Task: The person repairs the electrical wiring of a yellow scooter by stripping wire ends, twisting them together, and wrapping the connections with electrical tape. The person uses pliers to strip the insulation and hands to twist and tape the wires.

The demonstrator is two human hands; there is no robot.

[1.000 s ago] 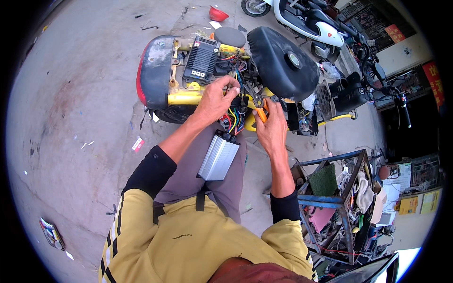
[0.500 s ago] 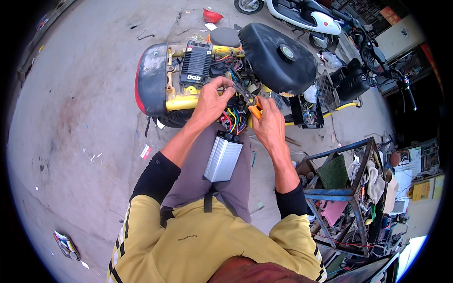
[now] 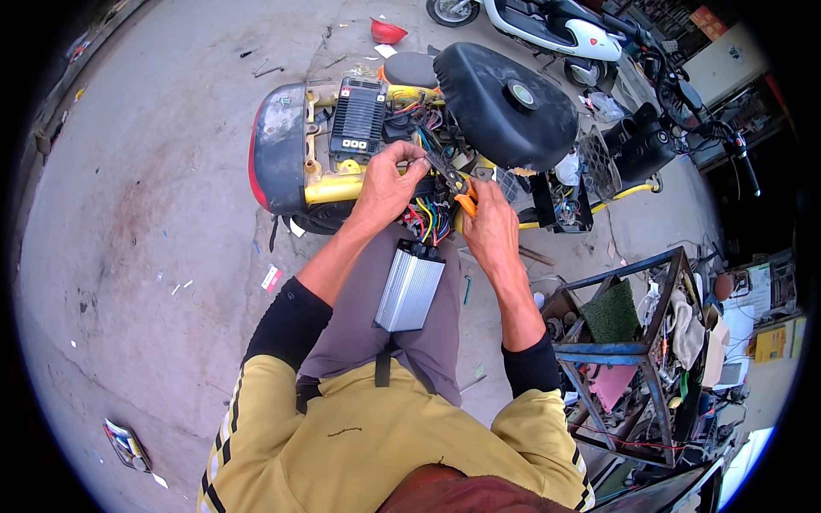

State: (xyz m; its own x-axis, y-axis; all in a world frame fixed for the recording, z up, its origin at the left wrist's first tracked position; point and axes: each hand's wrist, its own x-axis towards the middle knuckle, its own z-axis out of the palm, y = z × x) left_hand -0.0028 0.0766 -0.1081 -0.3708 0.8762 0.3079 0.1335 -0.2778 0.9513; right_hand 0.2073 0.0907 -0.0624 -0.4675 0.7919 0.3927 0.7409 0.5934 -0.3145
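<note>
My right hand (image 3: 491,215) grips orange-handled pliers (image 3: 464,201), whose dark jaws point up and left toward my left fingertips. My left hand (image 3: 392,181) is pinched closed beside the jaws; what it holds is too small to make out, perhaps a wire end. Both hands are over the opened yellow-framed scooter (image 3: 336,189), next to a tangle of coloured wires. A silver finned controller box (image 3: 410,289) rests on my lap, its wires running up under my hands. A black finned box (image 3: 357,115) sits on the frame beyond my left hand.
A black seat (image 3: 506,107) lies tilted across the scooter, right of the wiring. At the right stands a metal-framed cart (image 3: 603,350) full of scrap. A white scooter (image 3: 556,38) is parked behind, near a red bowl-like thing (image 3: 387,32). Several tools and scraps lie on the concrete floor.
The whole view has shifted very slightly. Both hands and the pliers keep almost the same position at the wires.
</note>
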